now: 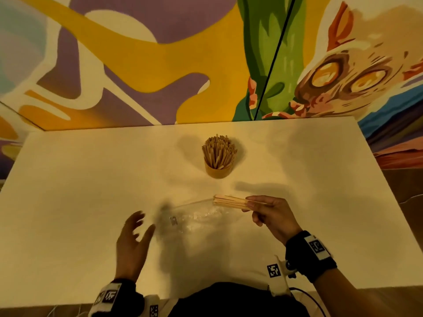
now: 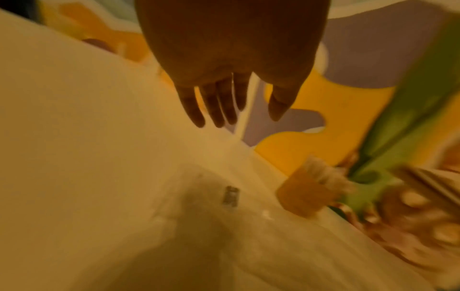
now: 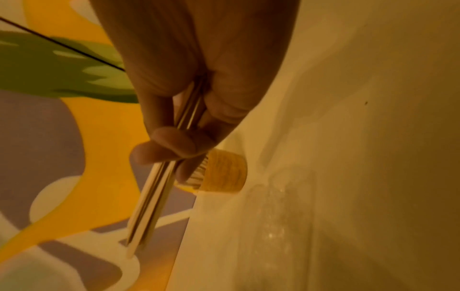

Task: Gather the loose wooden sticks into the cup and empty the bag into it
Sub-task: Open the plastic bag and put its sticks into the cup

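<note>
A round wooden cup packed with upright sticks stands mid-table; the cup shows blurred in the left wrist view, and the cup lies behind the fingers in the right wrist view. My right hand grips a bundle of wooden sticks, held level above the table; the same sticks run through the curled fingers. A clear plastic bag lies flat below them, and the bag shows a small label. My left hand hovers beside the bag's left end, fingers spread, holding nothing.
The white table reaches back to a painted mural wall. Its near edge runs by my body, where wrist-camera straps and a cable sit.
</note>
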Available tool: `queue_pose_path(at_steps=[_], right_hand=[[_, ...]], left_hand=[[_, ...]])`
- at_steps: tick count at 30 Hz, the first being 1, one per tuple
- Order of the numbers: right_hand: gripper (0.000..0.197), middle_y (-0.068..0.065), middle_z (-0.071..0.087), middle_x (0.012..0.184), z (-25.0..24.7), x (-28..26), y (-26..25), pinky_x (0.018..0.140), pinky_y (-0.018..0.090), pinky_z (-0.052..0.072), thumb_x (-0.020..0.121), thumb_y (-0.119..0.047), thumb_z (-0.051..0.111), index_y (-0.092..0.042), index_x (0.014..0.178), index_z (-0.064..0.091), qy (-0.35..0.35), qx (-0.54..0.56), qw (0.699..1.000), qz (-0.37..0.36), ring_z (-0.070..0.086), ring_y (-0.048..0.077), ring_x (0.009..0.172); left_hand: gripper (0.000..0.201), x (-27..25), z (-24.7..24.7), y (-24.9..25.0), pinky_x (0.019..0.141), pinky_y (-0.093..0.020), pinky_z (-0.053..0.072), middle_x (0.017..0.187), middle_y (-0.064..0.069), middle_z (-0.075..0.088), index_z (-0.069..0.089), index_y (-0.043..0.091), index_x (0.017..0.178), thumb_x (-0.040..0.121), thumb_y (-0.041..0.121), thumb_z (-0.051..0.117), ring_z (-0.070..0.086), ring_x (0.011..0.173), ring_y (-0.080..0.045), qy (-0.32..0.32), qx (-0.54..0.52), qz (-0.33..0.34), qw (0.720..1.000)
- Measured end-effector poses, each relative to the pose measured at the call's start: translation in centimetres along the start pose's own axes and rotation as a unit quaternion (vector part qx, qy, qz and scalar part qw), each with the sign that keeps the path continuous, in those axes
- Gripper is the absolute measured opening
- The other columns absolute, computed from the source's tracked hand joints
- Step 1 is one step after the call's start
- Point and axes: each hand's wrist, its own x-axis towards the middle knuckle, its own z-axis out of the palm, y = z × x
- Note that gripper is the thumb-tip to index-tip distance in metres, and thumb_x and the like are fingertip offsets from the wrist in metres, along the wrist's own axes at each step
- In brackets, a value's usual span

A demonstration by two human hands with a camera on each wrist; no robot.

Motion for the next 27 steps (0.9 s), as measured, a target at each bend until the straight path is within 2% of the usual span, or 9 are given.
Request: queue_pose_path(at_steps=[3,6,9,11,15,18,21,25,27], right_hand=[[0.018,0.033,0.068,0.082,1.6,0.2,0.8,0.043,0.025,0.041,0.083,0.004,0.066,0.009,0.1,0.07,-0.046,-0.033,0.998,0.022,0.053,0.023,0.046],[0.016,0.032,0.069,0.082,3.1,0.3,1.5,0.044,0.026,0.042,0.083,0.003,0.068,0.006,0.098,0.071,-0.096,-0.097,0.989,0.048,0.054,0.025,0.047],[0.016,0.027,0.07,0.078,4.2,0.5,1.4,0.044,0.026,0.043,0.083,0.002,0.069,0.006,0.098,0.071,-0.14,-0.152,0.977,0.058,0.056,0.024,0.048],[0.018,0.019,0.069,0.071,4.7,0.7,0.9,0.045,0.026,0.045,0.083,-0.001,0.07,0.008,0.099,0.07,-0.159,-0.185,0.968,0.055,0.058,0.024,0.049],[0.023,0.019,0.069,0.071,5.4,1.7,0.1,0.044,0.027,0.047,0.09,-0.012,0.065,0.01,0.096,0.069,-0.143,-0.195,0.97,0.034,0.06,0.024,0.049],[0.029,0.024,0.068,0.067,6.3,3.1,-0.4,0.04,0.026,0.041,0.089,-0.025,0.067,0.002,0.08,0.071,-0.095,-0.263,0.958,-0.057,0.057,0.024,0.042],[0.031,0.023,0.062,0.061,7.1,4.4,-1.4,0.038,0.026,0.04,0.084,-0.024,0.074,0.001,0.068,0.067,-0.068,-0.275,0.952,-0.116,0.053,0.027,0.037],[0.027,0.016,0.066,0.065,7.5,5.3,-3.4,0.035,0.021,0.037,0.087,-0.018,0.071,0.005,0.072,0.065,-0.095,-0.244,0.955,-0.136,0.052,0.022,0.035],[0.026,0.016,0.067,0.07,7.6,5.7,-4.1,0.034,0.021,0.036,0.087,-0.016,0.07,0.007,0.079,0.063,-0.12,-0.247,0.953,-0.13,0.051,0.021,0.035]], left_hand=[[0.042,-0.3,2.0,3.6,0.09,-0.022,0.044,0.124,0.018,0.056,0.056,0.031,0.122,0.083,0.038,0.072,0.053,0.113,0.001,-0.119,0.029,0.153,0.981],[0.058,-0.1,4.6,6.2,0.093,-0.019,0.041,0.128,0.018,0.051,0.051,0.033,0.128,0.076,0.052,0.07,0.048,0.114,0.002,-0.235,0.14,0.254,0.928],[0.041,0.6,6.7,7.3,0.074,-0.028,0.049,0.102,0.011,0.066,0.058,0.033,0.112,0.077,0.052,0.069,0.058,0.085,-0.004,-0.349,0.229,0.222,0.881],[0.022,1.2,7.6,7.4,0.061,-0.029,0.045,0.081,0.001,0.069,0.066,0.022,0.095,0.085,0.041,0.066,0.057,0.066,-0.01,-0.376,0.229,0.195,0.876],[0.029,2.0,8.5,7.2,0.057,-0.028,0.034,0.071,-0.001,0.062,0.068,0.013,0.084,0.092,0.039,0.058,0.051,0.062,-0.011,-0.351,0.212,0.189,0.892],[0.031,2.0,9.3,7.8,0.051,-0.023,0.028,0.057,0.007,0.048,0.059,0.015,0.069,0.092,0.035,0.06,0.041,0.05,-0.005,-0.363,0.119,0.14,0.914],[0.035,2.1,10.2,8.5,0.049,-0.023,0.026,0.052,0.005,0.039,0.049,0.013,0.064,0.09,0.03,0.065,0.034,0.045,-0.007,-0.367,0.009,0.074,0.927],[0.038,2.6,11.0,9.8,0.042,-0.024,0.023,0.049,0.0,0.035,0.046,0.013,0.064,0.093,0.032,0.062,0.029,0.039,-0.012,-0.378,-0.101,-0.04,0.919],[0.041,3.0,11.1,10.2,0.043,-0.024,0.019,0.049,-0.001,0.032,0.043,0.015,0.061,0.094,0.033,0.059,0.025,0.04,-0.012,-0.39,-0.14,-0.067,0.908]])
